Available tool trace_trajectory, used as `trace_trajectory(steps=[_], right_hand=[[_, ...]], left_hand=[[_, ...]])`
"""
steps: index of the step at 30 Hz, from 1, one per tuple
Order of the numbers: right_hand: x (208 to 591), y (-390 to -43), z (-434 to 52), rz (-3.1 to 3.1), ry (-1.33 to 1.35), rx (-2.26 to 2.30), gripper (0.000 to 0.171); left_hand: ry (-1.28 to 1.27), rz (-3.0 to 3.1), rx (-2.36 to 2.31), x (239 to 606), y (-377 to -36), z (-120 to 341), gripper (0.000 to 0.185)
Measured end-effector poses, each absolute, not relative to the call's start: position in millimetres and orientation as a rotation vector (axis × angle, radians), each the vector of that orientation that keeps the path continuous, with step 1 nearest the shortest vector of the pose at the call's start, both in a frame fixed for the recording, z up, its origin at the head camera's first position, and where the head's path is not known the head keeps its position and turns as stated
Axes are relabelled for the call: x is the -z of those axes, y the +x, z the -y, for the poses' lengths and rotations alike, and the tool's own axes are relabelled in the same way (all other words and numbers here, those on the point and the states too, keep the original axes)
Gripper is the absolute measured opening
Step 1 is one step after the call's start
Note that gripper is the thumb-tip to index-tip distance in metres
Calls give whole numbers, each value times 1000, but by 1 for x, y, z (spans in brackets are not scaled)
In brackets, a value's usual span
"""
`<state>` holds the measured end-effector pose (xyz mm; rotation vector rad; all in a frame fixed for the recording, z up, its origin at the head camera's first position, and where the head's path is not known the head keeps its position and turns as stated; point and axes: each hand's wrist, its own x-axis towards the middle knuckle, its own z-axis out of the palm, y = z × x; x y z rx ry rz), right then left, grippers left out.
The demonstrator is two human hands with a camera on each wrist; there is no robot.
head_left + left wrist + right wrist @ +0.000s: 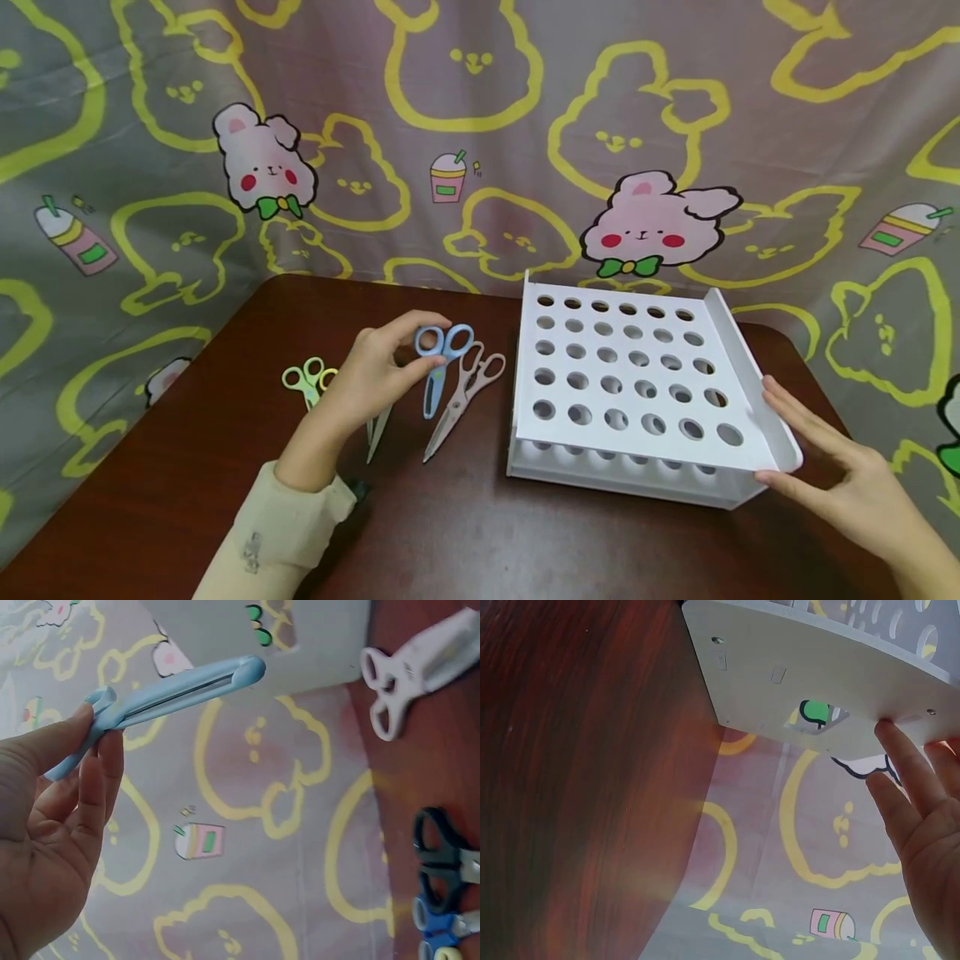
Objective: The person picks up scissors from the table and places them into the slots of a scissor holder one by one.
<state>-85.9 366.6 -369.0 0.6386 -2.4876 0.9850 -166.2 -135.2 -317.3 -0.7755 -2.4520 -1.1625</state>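
Backdrop: a grey cloth (480, 125) printed with yellow rabbit outlines and pink rabbits hung behind and round the bench.

Bench (450, 533): dark red-brown wood, rounded far corners.

White rack (622, 383): a perforated holder with rows of round holes in its sloped top, stood toward the right edge of the bench, raised side wall on its right. My right hand (840, 475) lay against that side wall at the near right corner, fingers (900, 769) straight and loose, tips touching the panel, thumb under the near corner; nothing gripped. The right wrist view showed the same fingertips on the wall's outer face.

My left hand (367, 379) was over the middle of the bench, left of the rack, pinching the handle loops of the blue scissors (441, 362) between thumb and fingers. They were lifted off the wood, blades closed and pointing toward the near edge. In the left wrist view they ran out from my fingertips, seen edge-on.

Pink-beige scissors (463, 396): flat on the bench just right of the blue pair, between it and the rack, tips toward the near edge.

Yellow-green scissors (306, 379): flat, left of my left hand, partly hidden by it.

The left wrist view also showed black-handled scissors (442, 859) lying on the wood; where they lay I could not tell.
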Motion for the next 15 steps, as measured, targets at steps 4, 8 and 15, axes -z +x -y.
trace_trajectory(steps=[4, 8, 15], right_hand=[[369, -88, -366, 2487, 647, -1001, 97], [368, -88, -366, 2516, 621, -1017, 97], [371, -87, -367, 2470, 647, -1004, 98]], left_hand=[[-822, 2393, 1156, 308, -163, 129, 40], [-856, 2366, 1166, 300, -161, 122, 40], [-891, 2261, 1245, 293, -162, 110, 39]])
